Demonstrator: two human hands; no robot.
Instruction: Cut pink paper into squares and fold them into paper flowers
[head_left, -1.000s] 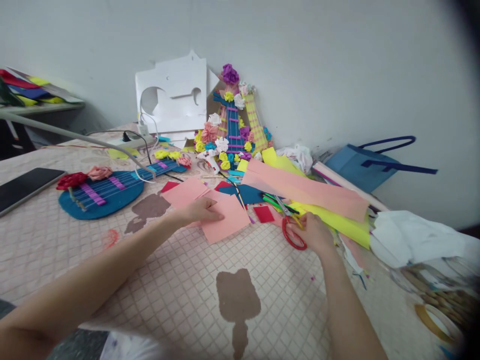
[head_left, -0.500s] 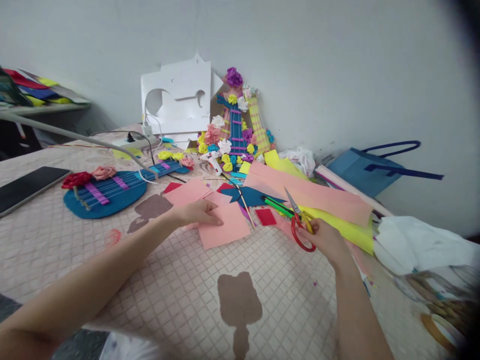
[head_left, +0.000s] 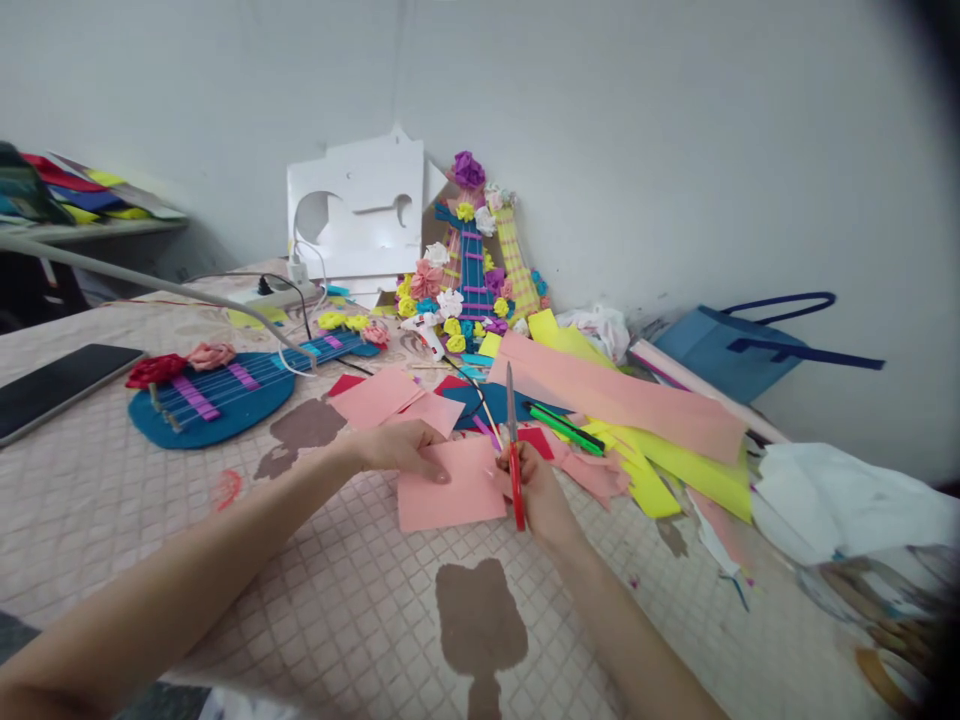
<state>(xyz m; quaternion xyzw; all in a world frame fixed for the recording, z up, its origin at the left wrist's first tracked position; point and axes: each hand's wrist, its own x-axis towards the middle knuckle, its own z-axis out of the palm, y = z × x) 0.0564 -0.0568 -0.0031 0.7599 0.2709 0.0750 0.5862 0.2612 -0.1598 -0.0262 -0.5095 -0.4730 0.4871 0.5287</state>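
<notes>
My left hand (head_left: 409, 450) pinches the upper left part of a pink paper square (head_left: 454, 492) just above the table. At the square's right edge, my right hand (head_left: 536, 490) grips a pair of red-handled scissors (head_left: 515, 470), blades pointing up and away from me. Whether the right fingers also touch the paper is hard to tell. More pink paper pieces (head_left: 382, 393) lie behind my left hand. Under and beside them are red scraps, a blue paper piece (head_left: 487, 400) and a thin wooden stick. A green cutter knife (head_left: 564, 428) rests to the right of the scissors.
A blue paper guitar (head_left: 214, 400) lies at left near a phone (head_left: 64, 390). Flower-covered guitars (head_left: 472, 270) lean on the wall behind a glue gun (head_left: 425, 332). Cables run from a power strip. Pink and yellow sheets (head_left: 622, 395), a blue bag (head_left: 739, 350) and white plastic occupy the right.
My right hand has moved left with the scissors, from beside the green cutter to the right edge of the pink square. My left hand still holds the square, now slightly turned.
</notes>
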